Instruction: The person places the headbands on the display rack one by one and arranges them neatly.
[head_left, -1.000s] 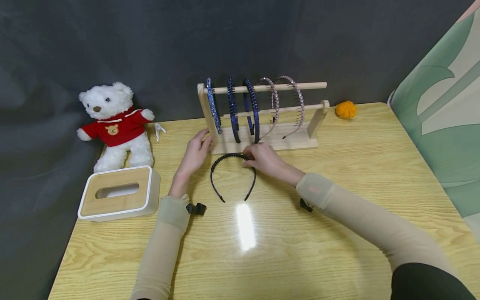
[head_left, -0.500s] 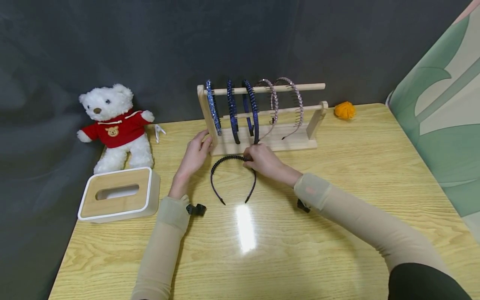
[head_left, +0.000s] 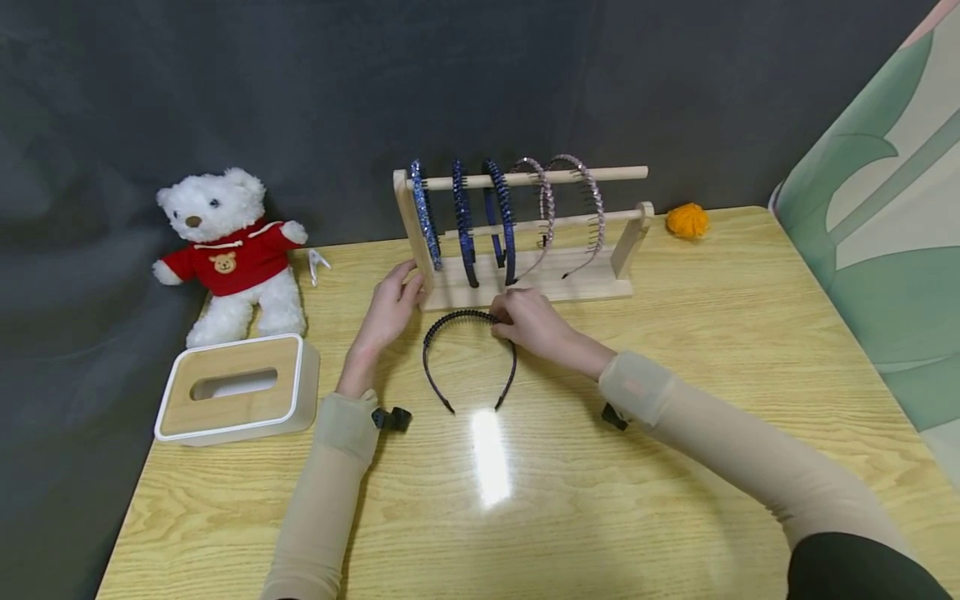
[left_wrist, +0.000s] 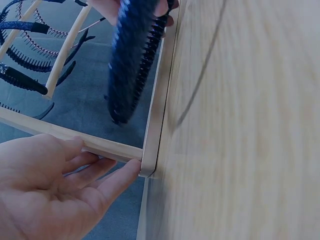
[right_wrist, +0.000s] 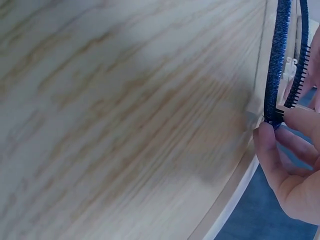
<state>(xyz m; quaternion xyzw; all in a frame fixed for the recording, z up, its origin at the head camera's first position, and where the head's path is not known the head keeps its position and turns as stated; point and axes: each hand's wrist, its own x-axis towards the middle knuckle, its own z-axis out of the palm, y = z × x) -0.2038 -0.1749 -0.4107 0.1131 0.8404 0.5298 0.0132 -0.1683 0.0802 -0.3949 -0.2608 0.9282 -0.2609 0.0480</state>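
My right hand [head_left: 528, 323] pinches a dark glittery headband [head_left: 429, 340] near the right side of its arch, in front of the rack. The headband's ends point toward me, and teeth line its inner side in the right wrist view. In the left wrist view, the same headband [left_wrist: 125, 65] is near the rack's base. My left hand [head_left: 388, 307] rests its fingertips against the left post of the wooden headband rack [head_left: 588, 287], with the fingers [left_wrist: 122, 177] at the post's outer side and base corner.
Several headbands hang on the rack: a blue glitter one [head_left: 422, 212], dark blue ones [head_left: 463, 225] and pink beaded ones [head_left: 596, 208]. A white teddy bear [head_left: 273, 298], a tissue box [head_left: 300, 392], a white clip [head_left: 317, 265] and an orange pouf [head_left: 687, 221] stand on the table [head_left: 637, 517].
The right hand and the headband have shifted slightly right and a little toward me. The left hand stays at the rack's left post.
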